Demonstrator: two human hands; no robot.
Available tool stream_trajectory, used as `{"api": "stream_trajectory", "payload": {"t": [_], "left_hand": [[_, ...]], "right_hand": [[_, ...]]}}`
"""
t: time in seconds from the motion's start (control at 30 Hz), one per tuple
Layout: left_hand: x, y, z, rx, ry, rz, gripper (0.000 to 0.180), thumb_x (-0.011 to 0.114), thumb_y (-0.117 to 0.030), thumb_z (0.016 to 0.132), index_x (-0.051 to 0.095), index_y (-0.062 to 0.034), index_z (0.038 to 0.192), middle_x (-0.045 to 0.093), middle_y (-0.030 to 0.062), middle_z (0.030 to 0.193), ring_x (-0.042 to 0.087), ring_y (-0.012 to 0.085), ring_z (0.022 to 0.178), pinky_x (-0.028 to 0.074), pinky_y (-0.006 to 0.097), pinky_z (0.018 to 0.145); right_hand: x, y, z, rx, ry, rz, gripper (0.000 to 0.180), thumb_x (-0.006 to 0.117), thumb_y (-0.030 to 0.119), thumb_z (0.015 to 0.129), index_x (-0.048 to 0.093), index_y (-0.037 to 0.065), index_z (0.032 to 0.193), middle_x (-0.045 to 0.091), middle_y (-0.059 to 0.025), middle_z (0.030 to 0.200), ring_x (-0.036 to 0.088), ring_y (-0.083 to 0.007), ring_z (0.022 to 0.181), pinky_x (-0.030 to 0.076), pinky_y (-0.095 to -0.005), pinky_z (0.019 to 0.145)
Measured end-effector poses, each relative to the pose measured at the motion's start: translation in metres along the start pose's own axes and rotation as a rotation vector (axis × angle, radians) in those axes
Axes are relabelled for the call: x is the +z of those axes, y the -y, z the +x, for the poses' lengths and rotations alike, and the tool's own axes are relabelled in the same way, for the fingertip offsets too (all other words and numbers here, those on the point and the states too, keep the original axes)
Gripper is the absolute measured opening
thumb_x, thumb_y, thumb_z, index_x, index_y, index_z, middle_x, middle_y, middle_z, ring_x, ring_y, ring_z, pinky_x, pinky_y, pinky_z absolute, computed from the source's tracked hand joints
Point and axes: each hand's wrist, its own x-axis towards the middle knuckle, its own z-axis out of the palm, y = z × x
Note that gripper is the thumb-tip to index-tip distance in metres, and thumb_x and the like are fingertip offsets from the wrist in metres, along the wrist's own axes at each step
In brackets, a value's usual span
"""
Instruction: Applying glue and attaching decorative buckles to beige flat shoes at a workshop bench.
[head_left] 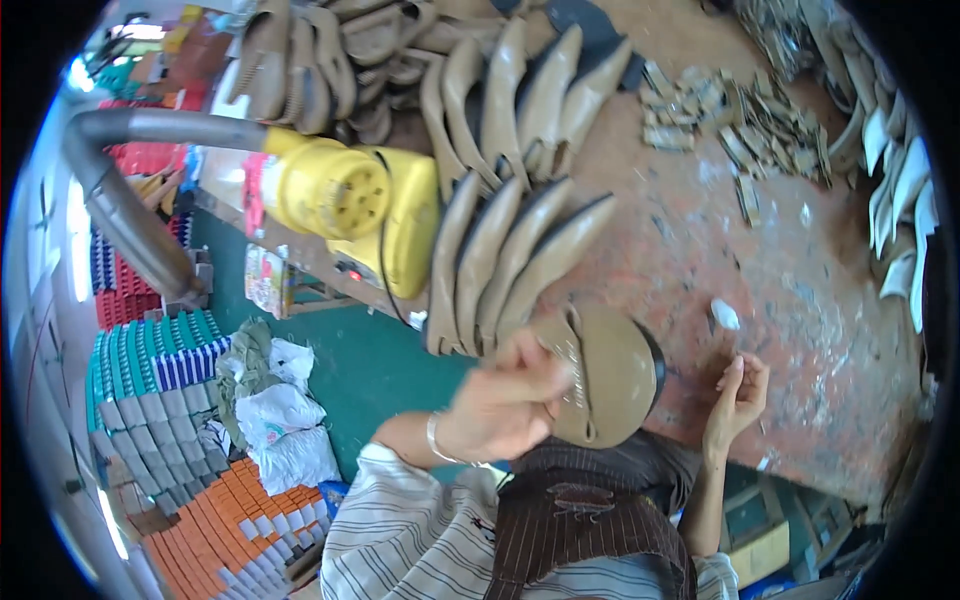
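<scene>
Behind the shoe piece [622, 375], uppers [548, 262] lie left of strips [742, 148] on the table [665, 235].

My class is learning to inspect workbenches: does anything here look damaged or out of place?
The reddish tabletop looks blotched and scuffed, as if worn. A small white object lies alone near the right hand, unlike the heaped tan pieces.

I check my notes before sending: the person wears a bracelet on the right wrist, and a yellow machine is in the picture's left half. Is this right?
Not quite: the head view shows the bracelet on the wrist of the left hand. The yellow machine is in the picture's left half.
</scene>
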Motion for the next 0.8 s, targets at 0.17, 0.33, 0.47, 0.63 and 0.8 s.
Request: {"api": "stream_trajectory", "payload": {"t": [0.17, 0.33, 0.47, 0.63, 0.8], "left_hand": [[0.094, -0.14, 0.073, 0.809, -0.016, 0.446, 0.008, 0.055, 0.005, 0.088, 0.058, -0.0011, 0.084, 0.06, 0.0054, 0.081, 0.058, 0.0117, 0.081, 0.048, 0.024, 0.074], [0.127, -0.332, 0.134, 1.064, -0.255, 0.91, 0.017, 0.057, -0.003, 0.089, 0.057, 0.0063, 0.103, 0.064, 0.0124, 0.1, 0.063, 0.0183, 0.089, 0.052, 0.028, 0.077], [0.085, -0.336, 0.137, 0.934, -1.316, 2.446, 0.07, 0.058, -0.058, 0.082, 0.051, -0.0052, 0.129, 0.053, 0.0236, 0.128, 0.044, 0.0385, 0.126, 0.028, 0.057, 0.106], [-0.013, -0.26, 0.157, 0.474, -1.325, 3.068, 0.076, 0.063, -0.053, 0.078, 0.038, -0.0224, 0.144, 0.026, 0.0132, 0.153, 0.018, 0.0441, 0.141, 0.007, 0.077, 0.1], [-0.027, -0.303, 0.18, 0.502, -1.566, 3.044, 0.061, 0.053, -0.027, 0.086, 0.036, -0.0278, 0.145, 0.034, 0.0077, 0.149, 0.027, 0.0415, 0.138, 0.012, 0.084, 0.093]], "right_hand": [[-0.005, -0.015, 0.005, -0.148, -0.02, -0.145, 0.008, 0.058, 0.008, 0.094, 0.061, 0.0, 0.092, 0.053, 0.0023, 0.073, 0.042, -0.0023, 0.058, 0.033, -0.0187, 0.05], [0.003, -0.01, 0.002, -0.156, -0.009, -0.189, 0.009, 0.059, 0.006, 0.092, 0.063, -0.001, 0.091, 0.056, -0.0002, 0.073, 0.043, -0.0037, 0.056, 0.034, -0.0197, 0.048], [0.001, -0.014, 0.007, -0.191, -0.016, -0.22, 0.009, 0.059, 0.006, 0.092, 0.064, -0.002, 0.091, 0.057, -0.0013, 0.073, 0.044, -0.0041, 0.057, 0.034, -0.0203, 0.048], [0.003, -0.012, 0.01, -0.182, -0.003, -0.208, 0.009, 0.06, 0.005, 0.092, 0.064, -0.002, 0.092, 0.057, -0.0021, 0.074, 0.044, -0.0045, 0.056, 0.034, -0.0204, 0.048], [0.003, -0.01, 0.009, -0.178, -0.007, -0.218, 0.009, 0.06, 0.005, 0.092, 0.064, -0.003, 0.091, 0.057, -0.0022, 0.073, 0.044, -0.0045, 0.056, 0.034, -0.0199, 0.049]]}}
